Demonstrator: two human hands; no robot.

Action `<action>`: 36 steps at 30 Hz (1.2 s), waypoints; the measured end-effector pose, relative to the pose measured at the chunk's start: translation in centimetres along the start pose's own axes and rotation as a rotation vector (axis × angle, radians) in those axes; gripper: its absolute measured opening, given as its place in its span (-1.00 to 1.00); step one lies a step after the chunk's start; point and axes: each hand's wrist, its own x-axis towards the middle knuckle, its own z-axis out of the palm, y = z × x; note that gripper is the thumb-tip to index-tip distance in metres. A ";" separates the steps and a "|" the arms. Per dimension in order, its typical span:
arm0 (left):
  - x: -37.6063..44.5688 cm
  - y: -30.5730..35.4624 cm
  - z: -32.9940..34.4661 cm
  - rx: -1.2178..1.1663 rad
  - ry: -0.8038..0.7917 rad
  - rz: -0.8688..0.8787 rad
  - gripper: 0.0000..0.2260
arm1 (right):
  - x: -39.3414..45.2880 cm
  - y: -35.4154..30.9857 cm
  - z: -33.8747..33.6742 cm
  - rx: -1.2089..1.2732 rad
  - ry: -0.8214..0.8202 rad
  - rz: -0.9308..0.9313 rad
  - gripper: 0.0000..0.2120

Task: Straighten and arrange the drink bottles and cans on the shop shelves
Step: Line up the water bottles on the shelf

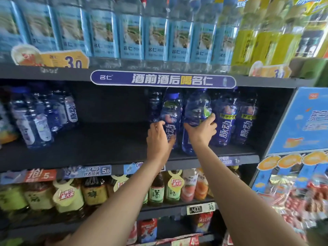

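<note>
Bright daylight; edges blurred, warped; shelf recess dim.

Two bare, sleeveless forearms [113,206]

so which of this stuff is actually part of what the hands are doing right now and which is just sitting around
In the job:
- left hand, gripping a blue bottle
- right hand, gripping the tilted blue bottle beside it
- middle shelf they stand on

Just sitting there:
- water bottles on the top shelf
- blue bottles at the left
- tea bottles below
- price tags
- snack display at the right
</note>
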 end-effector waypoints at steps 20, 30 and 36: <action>0.0 -1.7 -0.3 0.083 0.071 -0.068 -0.63 | -3.7 -0.4 4.5 -0.203 -0.103 -0.445 -0.24; -2.1 -5.5 -4.2 0.262 -0.042 0.053 -0.49 | -4.0 -1.9 7.1 -0.114 -0.101 -0.170 -0.10; -2.0 -8.7 -8.9 0.242 -0.076 -0.014 -0.32 | -9.0 -4.6 9.9 0.056 -0.219 -0.217 -0.11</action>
